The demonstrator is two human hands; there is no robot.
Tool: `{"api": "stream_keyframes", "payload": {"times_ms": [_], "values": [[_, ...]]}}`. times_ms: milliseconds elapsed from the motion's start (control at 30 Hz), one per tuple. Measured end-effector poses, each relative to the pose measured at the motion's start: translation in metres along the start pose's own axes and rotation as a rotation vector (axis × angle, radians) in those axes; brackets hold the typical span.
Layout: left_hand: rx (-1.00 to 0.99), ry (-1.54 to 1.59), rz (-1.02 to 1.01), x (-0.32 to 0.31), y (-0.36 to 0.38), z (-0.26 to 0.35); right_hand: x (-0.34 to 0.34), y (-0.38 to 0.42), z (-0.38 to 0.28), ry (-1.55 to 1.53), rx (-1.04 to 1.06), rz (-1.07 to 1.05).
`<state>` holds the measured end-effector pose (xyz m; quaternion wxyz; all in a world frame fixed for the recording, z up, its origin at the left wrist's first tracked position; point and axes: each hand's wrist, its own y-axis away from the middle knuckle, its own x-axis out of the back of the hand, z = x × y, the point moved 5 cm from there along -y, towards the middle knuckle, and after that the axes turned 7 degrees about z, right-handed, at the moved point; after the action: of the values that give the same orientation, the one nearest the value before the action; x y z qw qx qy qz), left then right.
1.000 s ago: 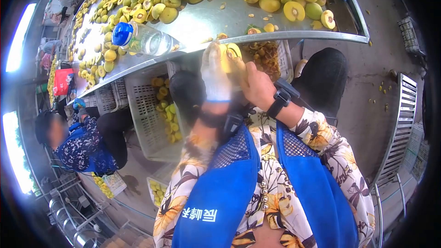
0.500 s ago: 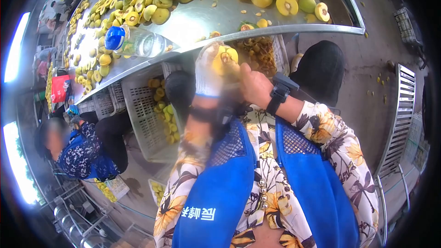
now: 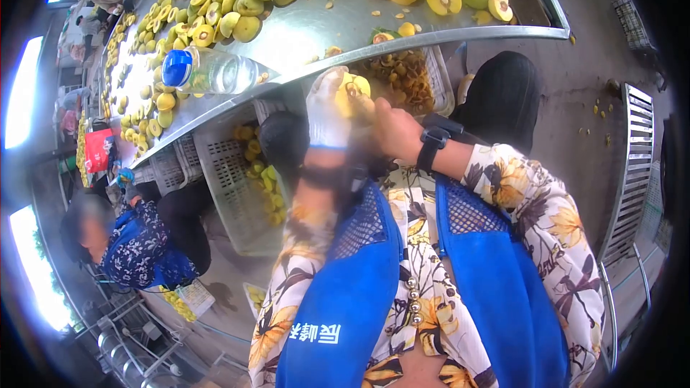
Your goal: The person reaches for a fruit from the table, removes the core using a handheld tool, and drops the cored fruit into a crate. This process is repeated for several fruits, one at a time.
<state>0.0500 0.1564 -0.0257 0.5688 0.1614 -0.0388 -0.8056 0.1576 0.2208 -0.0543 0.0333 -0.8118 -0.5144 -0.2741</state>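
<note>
The left hand (image 3: 327,111) pinched a fruit (image 3: 353,92), apparently to steady it beside the right hand (image 3: 397,131), whose blurred grip could not be told.

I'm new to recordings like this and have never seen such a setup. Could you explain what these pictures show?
There is no robot here, just a person working. One camera worn on the head takes every picture, looking forward and down, so the person's own chest fills the bottom. The left hand, in a white glove, holds a piece of yellow fruit. The right hand, ungloved, is close against it; blur hides whether it grips a tool. In front is a metal table bearing heaped fruit, much of it cut open, and a clear bottle with a blue cap. At left sits a co-worker.
</note>
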Motion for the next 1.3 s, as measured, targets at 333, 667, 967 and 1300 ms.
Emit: {"api": "stream_keyframes", "payload": {"times_ms": [333,667,967,1300], "values": [[-0.479,-0.54,0.081,0.002,0.001,-0.007,-0.018,0.011,-0.002,-0.352,-0.39,-0.253],[-0.12,-0.302,0.077,0.009,-0.008,-0.01,-0.019,0.0,-0.002,-0.183,-0.069,0.01],[0.161,-0.083,-0.171,0.018,-0.034,-0.034,-0.007,0.007,-0.013,-0.188,-0.236,-0.058],[0.155,0.022,-0.173,0.034,-0.022,-0.037,-0.01,-0.004,-0.003,-0.032,-0.09,-0.026]]}}
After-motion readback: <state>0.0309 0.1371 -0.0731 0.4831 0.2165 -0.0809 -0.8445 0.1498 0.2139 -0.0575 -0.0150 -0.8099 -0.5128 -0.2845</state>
